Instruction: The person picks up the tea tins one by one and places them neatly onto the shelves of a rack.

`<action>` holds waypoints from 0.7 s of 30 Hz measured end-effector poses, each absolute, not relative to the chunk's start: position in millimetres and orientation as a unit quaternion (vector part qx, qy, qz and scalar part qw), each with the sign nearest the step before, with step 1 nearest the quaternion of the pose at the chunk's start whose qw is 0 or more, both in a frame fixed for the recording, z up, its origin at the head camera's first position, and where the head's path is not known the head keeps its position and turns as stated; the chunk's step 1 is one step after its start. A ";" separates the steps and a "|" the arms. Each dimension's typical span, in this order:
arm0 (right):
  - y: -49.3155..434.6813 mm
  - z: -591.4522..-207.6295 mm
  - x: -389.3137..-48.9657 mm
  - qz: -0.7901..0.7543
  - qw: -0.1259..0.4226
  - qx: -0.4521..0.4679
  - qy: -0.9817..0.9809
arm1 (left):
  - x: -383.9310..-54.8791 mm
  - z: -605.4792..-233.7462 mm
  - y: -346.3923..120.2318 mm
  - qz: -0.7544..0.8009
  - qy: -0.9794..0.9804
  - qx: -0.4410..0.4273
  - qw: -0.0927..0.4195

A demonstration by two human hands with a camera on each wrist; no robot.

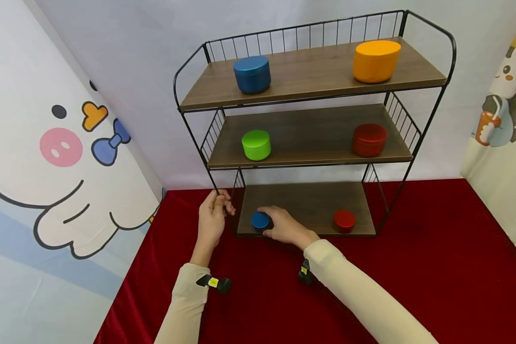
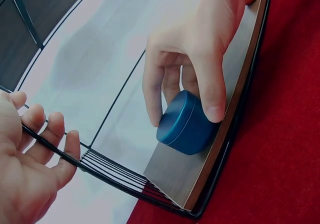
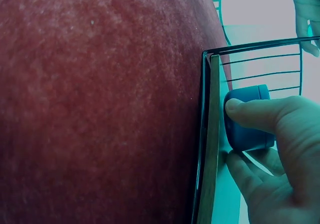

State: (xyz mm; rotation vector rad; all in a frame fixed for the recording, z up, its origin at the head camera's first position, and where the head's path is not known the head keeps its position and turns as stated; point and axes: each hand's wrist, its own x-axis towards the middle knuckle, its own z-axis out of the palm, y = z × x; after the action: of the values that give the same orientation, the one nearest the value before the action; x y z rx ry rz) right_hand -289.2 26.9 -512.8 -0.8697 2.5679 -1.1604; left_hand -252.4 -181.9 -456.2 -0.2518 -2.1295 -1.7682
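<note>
At the left end of the bottom shelf (image 1: pixel 305 203), my right hand (image 1: pixel 288 227) pinches a small round blue tin (image 1: pixel 261 220) between thumb and fingers. The left wrist view has this blue tin (image 2: pixel 185 124) tilted, close over the wooden board, near its front edge. My thumb (image 3: pixel 240 109) lies along the tin's side in the right wrist view. With its fingers curled round the black wire post, my left hand (image 1: pixel 212 217) holds the left side of the three-tier rack (image 1: pixel 206 177). A small red tin (image 1: pixel 344 220) stands at the right of the bottom shelf.
The middle shelf bears a green tin (image 1: pixel 256 145) and a dark red tin (image 1: pixel 370 140). On the top shelf are a larger blue tin (image 1: pixel 252 74) and an orange tin (image 1: pixel 376 61). Red cloth (image 1: pixel 434 267) covers the table; a cartoon-printed panel (image 1: pixel 69 191) stands at left.
</note>
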 end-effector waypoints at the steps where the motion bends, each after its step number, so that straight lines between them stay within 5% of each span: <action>1: 26.1 -513.3 -288.7 -0.393 0.095 -0.292 0.867 | -251.7 -456.2 -181.5 -0.625 -0.754 -0.088 0.181; 21: 47.4 -521.3 -278.6 -0.422 0.113 -0.267 0.859 | -247.1 -479.2 -180.0 -0.509 -0.831 -0.067 0.213</action>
State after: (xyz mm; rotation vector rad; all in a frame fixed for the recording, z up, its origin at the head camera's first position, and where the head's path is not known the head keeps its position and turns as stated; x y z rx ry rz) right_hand -278.6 47.4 -521.3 -0.7832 2.5206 -1.2378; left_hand -247.1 -180.0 -479.2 -0.1867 -2.3075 -1.4123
